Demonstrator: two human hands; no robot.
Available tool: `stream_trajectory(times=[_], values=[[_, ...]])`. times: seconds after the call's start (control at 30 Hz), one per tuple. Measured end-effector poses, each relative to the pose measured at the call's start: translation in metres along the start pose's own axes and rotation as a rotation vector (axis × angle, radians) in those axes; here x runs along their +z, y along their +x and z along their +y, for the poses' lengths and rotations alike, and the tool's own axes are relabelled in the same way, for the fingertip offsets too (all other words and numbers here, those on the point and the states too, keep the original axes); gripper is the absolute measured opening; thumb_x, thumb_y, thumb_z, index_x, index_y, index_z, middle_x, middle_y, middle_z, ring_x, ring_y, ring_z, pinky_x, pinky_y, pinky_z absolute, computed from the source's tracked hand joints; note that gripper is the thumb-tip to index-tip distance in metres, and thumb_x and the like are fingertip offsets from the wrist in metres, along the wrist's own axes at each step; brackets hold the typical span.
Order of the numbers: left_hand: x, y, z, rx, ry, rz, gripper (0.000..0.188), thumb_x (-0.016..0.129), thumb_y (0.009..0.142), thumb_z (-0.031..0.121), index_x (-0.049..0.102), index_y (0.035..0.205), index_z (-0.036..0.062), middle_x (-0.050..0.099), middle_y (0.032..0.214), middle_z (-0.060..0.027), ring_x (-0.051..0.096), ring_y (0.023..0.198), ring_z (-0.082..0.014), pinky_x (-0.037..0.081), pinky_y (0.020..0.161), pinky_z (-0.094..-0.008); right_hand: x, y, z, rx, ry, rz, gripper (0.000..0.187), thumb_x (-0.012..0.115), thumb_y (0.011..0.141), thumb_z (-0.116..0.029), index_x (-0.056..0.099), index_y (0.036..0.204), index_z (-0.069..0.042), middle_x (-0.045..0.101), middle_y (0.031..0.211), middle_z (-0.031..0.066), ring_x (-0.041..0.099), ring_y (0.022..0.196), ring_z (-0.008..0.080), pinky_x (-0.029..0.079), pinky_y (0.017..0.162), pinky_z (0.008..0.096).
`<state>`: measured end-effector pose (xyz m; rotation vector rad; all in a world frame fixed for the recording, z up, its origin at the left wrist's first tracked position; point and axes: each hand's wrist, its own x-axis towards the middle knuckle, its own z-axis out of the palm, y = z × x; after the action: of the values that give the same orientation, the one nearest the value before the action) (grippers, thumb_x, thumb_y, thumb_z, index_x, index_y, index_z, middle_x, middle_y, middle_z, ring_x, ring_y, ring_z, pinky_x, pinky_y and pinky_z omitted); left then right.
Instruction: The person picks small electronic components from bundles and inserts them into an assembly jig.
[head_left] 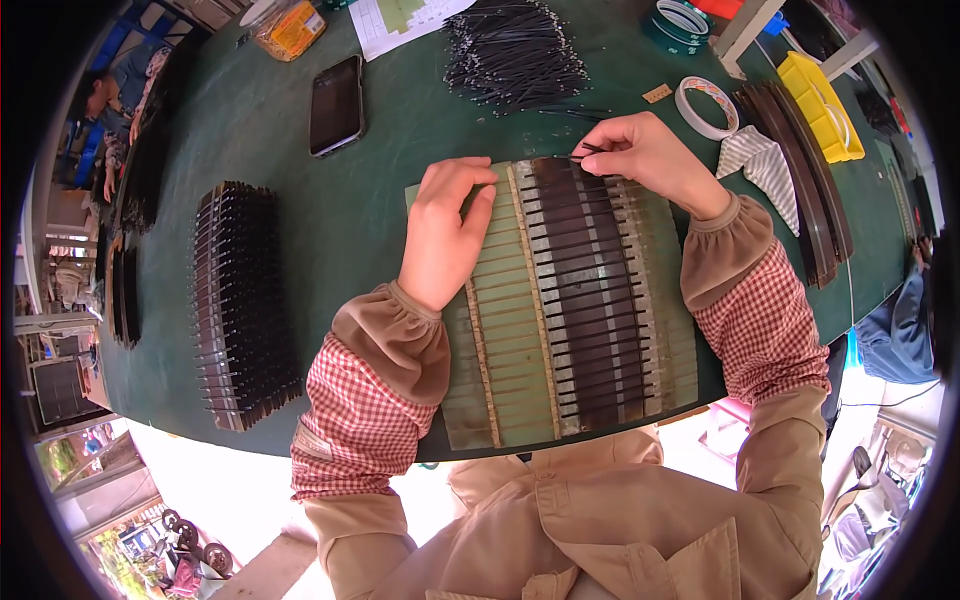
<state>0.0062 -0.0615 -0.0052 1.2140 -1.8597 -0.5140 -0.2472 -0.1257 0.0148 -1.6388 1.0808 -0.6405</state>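
Observation:
A green ridged board (510,370) lies in front of me at the table's near edge. Along it runs a dark brown strip (590,290), crossed by many short black wires that stick out at its sides. Between the thumb and fingers of my right hand (645,160) is a thin black wire (592,150), held at the strip's far end. My left hand (447,225) rests at the board's far left corner, fingers bent and thumb apart, with nothing seen in it. Several loose black wires (515,55) are heaped beyond the board.
Left of the board stands a stack of wired strips (240,300). Farther back are a phone (337,105), a plastic jar (283,28) and paper (400,25). To the right lie a tape roll (707,108), striped cloth (762,170), long brown strips (800,180) and a yellow bin (820,105).

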Motion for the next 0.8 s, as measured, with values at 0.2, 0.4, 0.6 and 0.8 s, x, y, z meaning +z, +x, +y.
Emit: stream_trajectory(times=[0.2,0.4,0.6,0.8], values=[[0.0,-0.002,-0.002,0.055,0.042,-0.014,0.013,0.061,0.085,-0.001,0.063,0.098,-0.0003,0.065,0.109,-0.0126,0.058,0.097,-0.0271,0.048,0.079,-0.0321,0.005,0.008,0.003,-0.039,-0.079,-0.02,0.017,0.07,0.08,-0.007,0.068,0.094,0.004,0.066,0.076,0.0058,0.058,0.07,0.0099,0.048,0.068,0.0254],[0.008,-0.001,0.004,0.149,0.164,-0.051,0.021,0.062,0.086,0.005,0.063,0.107,0.0011,0.06,0.121,-0.0144,0.054,0.107,-0.0321,0.045,0.09,-0.038,0.012,0.006,-0.005,-0.081,-0.317,0.041,0.016,0.07,0.079,-0.008,0.066,0.092,0.002,0.066,0.076,0.0081,0.059,0.07,0.0128,0.048,0.066,0.0276],[0.012,-0.008,0.008,0.253,0.368,-0.11,0.031,0.063,0.088,0.012,0.062,0.118,0.0038,0.052,0.134,-0.0159,0.048,0.119,-0.0369,0.041,0.101,-0.0444,0.014,-0.008,-0.012,-0.177,-0.59,0.176,0.013,0.069,0.081,-0.005,0.058,0.084,0.002,0.056,0.074,0.0045,0.052,0.067,0.0113,0.043,0.063,0.0265],[0.012,-0.012,0.007,0.218,0.222,-0.05,0.029,0.063,0.087,0.01,0.064,0.115,0.0041,0.053,0.132,-0.0154,0.048,0.12,-0.0359,0.042,0.1,-0.0435,0.0,-0.019,-0.009,-0.084,-0.292,0.171,0.014,0.07,0.078,-0.006,0.06,0.084,0.001,0.054,0.075,0.0081,0.052,0.066,0.0174,0.043,0.062,0.0284]])
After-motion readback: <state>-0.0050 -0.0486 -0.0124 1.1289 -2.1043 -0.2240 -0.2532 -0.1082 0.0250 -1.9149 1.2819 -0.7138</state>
